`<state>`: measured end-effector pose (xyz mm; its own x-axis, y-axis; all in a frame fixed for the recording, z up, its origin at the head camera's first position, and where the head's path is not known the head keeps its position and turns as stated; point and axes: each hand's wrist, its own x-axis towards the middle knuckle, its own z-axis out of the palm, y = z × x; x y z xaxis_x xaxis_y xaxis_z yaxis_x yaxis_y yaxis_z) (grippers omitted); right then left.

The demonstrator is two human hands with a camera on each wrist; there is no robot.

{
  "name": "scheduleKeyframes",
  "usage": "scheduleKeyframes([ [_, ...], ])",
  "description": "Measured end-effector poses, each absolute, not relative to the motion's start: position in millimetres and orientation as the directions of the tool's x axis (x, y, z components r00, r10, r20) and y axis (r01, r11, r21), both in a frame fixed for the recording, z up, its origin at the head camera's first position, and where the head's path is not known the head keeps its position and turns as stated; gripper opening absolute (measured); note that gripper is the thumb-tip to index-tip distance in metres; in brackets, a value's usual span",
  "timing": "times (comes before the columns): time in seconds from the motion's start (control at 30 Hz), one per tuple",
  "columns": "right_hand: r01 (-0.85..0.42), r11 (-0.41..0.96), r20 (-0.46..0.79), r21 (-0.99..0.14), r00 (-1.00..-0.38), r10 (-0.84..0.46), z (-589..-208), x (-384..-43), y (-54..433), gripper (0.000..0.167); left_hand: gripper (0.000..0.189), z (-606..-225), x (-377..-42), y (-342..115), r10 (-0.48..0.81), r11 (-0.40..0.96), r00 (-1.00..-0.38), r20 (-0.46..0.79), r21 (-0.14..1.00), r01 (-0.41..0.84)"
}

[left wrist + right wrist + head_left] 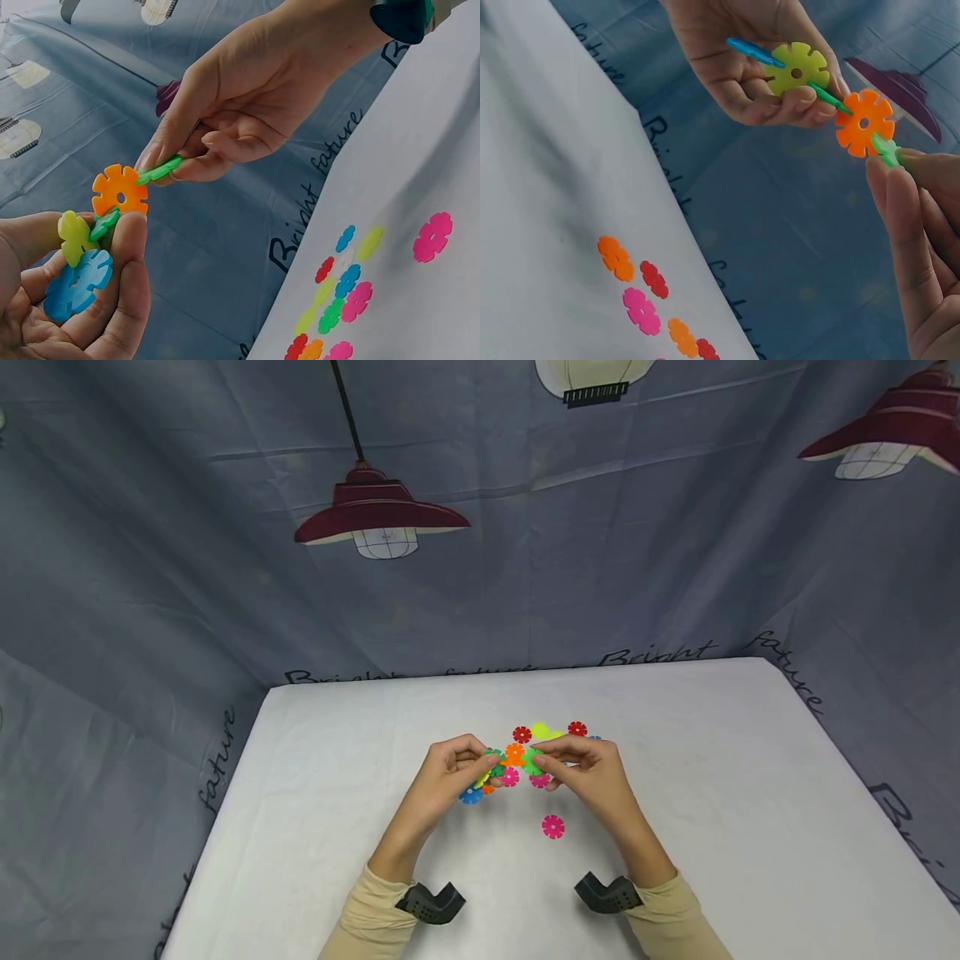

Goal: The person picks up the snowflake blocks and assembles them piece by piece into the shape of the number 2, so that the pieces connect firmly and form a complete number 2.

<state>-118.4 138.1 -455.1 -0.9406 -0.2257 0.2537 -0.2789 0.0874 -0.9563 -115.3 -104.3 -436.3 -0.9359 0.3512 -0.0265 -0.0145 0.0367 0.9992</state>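
Observation:
My left hand [450, 772] grips a small chain of notched plastic discs. In the left wrist view a blue disc [90, 276], a yellow disc [73, 231], a green disc [105, 225] and an orange disc [111, 181] are slotted together at angles, the orange one at the chain's far end. Between thumb and fingers, my right hand [592, 768] pinches a light green disc [160, 171]. Its edge meets the orange disc's rim at a notch in the right wrist view. Both hands are close together above the table, and fingers cover part of the chain.
Loose discs in several colours lie on the white table [750, 818], mostly beyond and beneath the hands. One pink disc [547, 824] lies nearer, between the forearms. Grey printed cloth [525, 602] hangs behind the table's far edge.

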Motion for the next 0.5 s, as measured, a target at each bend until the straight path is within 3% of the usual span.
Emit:
scheduleKeyframes([
  [0.5, -0.315, 0.108, 0.291, -0.943, -0.936, -0.198, -451.9, -116.6, 133.2, 0.016, 0.022, -440.2, -115.6, -104.4, 0.361, 0.03, -0.933, -0.006, 1.0, 0.005],
])
